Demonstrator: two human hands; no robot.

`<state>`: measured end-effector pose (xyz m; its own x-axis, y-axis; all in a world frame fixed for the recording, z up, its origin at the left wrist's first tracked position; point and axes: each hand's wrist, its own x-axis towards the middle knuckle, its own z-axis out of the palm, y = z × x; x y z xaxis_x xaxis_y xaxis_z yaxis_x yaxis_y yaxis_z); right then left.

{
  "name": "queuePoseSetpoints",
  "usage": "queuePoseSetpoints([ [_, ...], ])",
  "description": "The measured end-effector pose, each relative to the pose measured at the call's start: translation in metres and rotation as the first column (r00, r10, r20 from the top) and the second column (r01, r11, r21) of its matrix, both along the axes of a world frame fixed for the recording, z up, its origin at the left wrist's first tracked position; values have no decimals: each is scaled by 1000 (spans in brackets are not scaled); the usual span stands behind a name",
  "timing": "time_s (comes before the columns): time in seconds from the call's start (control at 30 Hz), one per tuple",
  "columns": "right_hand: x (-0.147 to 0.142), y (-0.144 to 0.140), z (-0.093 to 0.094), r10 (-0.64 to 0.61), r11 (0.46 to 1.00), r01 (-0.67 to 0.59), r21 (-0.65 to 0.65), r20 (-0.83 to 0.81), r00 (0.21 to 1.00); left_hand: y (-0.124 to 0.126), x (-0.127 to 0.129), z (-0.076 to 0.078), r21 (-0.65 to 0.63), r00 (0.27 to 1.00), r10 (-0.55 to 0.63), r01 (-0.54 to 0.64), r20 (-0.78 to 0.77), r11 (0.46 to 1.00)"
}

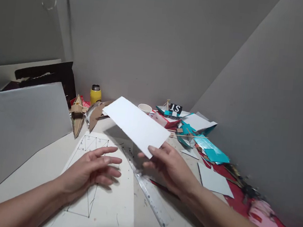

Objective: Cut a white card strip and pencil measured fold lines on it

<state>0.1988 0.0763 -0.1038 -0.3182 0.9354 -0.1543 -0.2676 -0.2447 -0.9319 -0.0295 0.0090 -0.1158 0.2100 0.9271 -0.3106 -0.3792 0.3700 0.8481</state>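
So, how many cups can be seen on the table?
1. A white cup stands at the far edge of the table, beside the yellow bottle and behind the white card in the right hand. The scrap pile may hide others.

Place: home craft corner | Evidence: pale work table point(39, 174) was strewn with brown cardboard boat models point(78, 115), teal paper scraps point(210, 148), clear plastic ruler point(150, 192), pencilled template sheet point(104, 202) | Walls: plain grey

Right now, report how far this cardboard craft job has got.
Done: a triangulated pattern is drawn on the sheet, and cardboard boat models stand behind. In hand: the right hand lifts a blank white card; the left hand hovers open over the sheet. Left: that card shows no marks or cuts.
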Motion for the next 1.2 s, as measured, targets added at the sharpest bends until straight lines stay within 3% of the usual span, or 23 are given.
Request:
queuePoseSetpoints([
  [0.1,-9,-22,-9,178,984,-179,2,62,982,-10,9,-1,78,999,-34,35,-24,996],
  [0.3,-8,-37,-19,486,872,-489,1,111,867,-11,12,0,132,996,-21,32,-84,991],
  [0.37,-4,-30,-16,438,893,-449,46,145,887,-9,10,0,148,996,-4,18,-91,989],
  [0.5,1,-16,-9,231,967,-243,73,142,962,-8,7,-2,172,993,2,19,-121,985],
  [0.6,0,-14,-9,354,933,-361,-7,210,911,-8,6,-3,182,992,3,20,-123,983],
  [0.8,-2,-20,-15,595,802,-591,-90,221,773,-11,9,-1,161,996,80,-75,-24,984],
  [0.97,-1,-16,-14,490,855,-519,1,326,808,-11,10,-3,176,998,55,-51,-15,983],
  [1.2,-3,-19,-16,532,833,-551,-51,343,774,-10,10,-6,177,998,32,-24,-45,984],
])
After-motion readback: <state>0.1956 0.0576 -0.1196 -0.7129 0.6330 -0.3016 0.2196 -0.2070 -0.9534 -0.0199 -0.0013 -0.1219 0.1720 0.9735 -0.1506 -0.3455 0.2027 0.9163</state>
